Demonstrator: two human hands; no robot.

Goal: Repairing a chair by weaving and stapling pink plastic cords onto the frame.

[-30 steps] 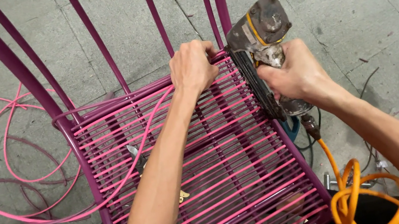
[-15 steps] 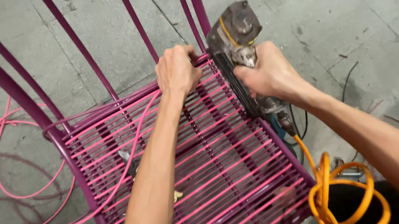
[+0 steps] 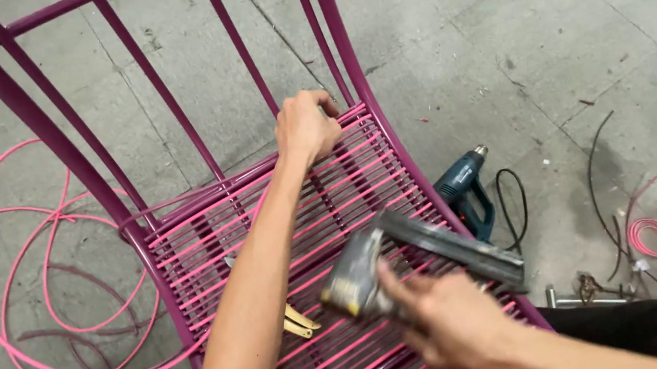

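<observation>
Grey staple gun point(image 3: 410, 263) above pink-corded magenta chair point(image 3: 324, 211)

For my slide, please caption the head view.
Left hand grips magenta chair frame; right hand holds staple gun above woven seat.

Glossy magenta paint gleams on the chair frame point(image 3: 56, 134), smooth metal tubing. Pink cord point(image 3: 22, 282) looks like slick plastic. The staple gun point(image 3: 418, 262) shows dull, worn grey metal. The floor point(image 3: 548, 30) is rough, matt, stained concrete.
</observation>
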